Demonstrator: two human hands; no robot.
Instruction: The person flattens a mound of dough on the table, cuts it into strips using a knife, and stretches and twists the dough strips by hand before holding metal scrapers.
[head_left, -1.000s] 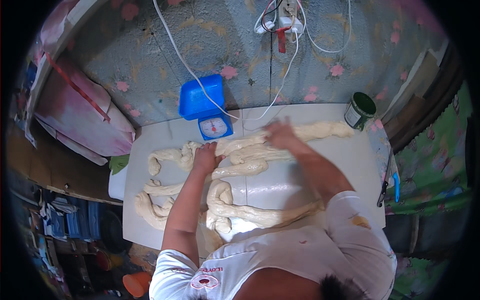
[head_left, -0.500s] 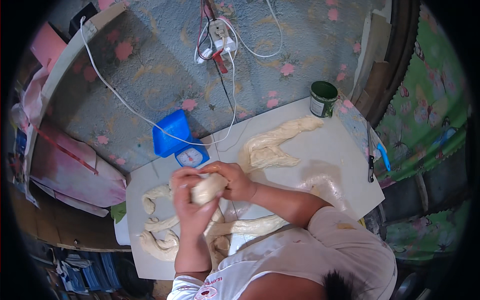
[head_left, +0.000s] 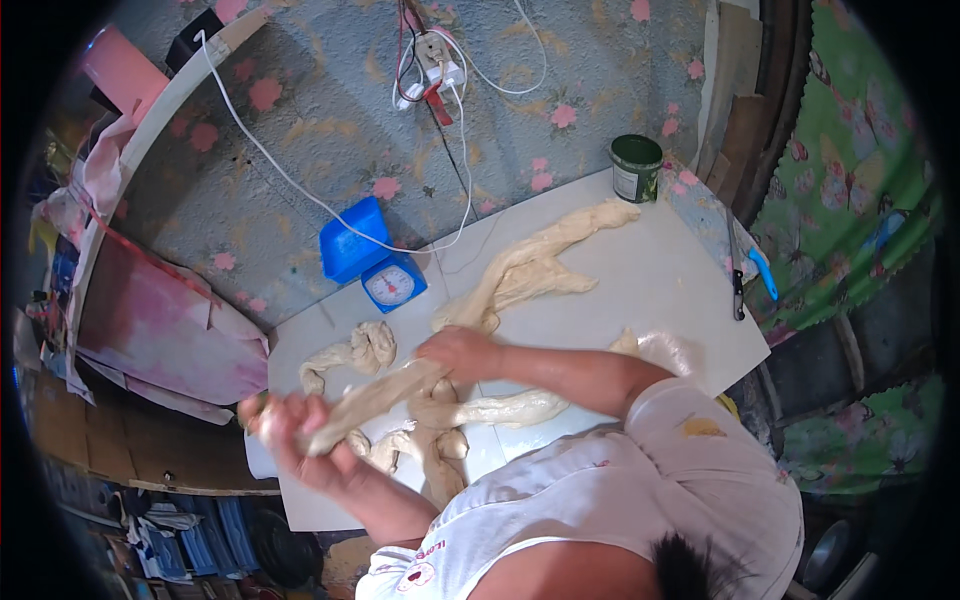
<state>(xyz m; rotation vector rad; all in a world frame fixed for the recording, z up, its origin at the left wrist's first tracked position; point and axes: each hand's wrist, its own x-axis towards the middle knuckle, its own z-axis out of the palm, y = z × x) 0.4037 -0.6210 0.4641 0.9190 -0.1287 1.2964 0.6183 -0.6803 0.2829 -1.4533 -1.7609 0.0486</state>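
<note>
A pale strip of dough (head_left: pixel 375 398) is stretched slantwise between my two hands above the table. My left hand (head_left: pixel 305 435) is closed around its lower left end, the fingers somewhat blurred. At the other end, my right hand (head_left: pixel 460 352) grips the dough with its knuckles up, and its fingertips are hidden. Below the strip lie more dough pieces (head_left: pixel 512 408), branching and partly covered. A curled piece of dough (head_left: pixel 350 352) rests to the left, and a long forked mass of dough (head_left: pixel 530 258) stretches toward the far right.
A blue dial scale (head_left: pixel 392 284) stands at the back of the white table (head_left: pixel 655 285), with a white cable (head_left: pixel 290 180) hanging near it. A dark green tub (head_left: pixel 637 168) is at the far corner. A black-handled knife (head_left: pixel 738 295) and a blue-handled tool (head_left: pixel 763 275) lie along the right edge.
My hands were close together around a bunched lump of dough. Now they are apart: the left has moved down and left, drawing the dough into a strip.
</note>
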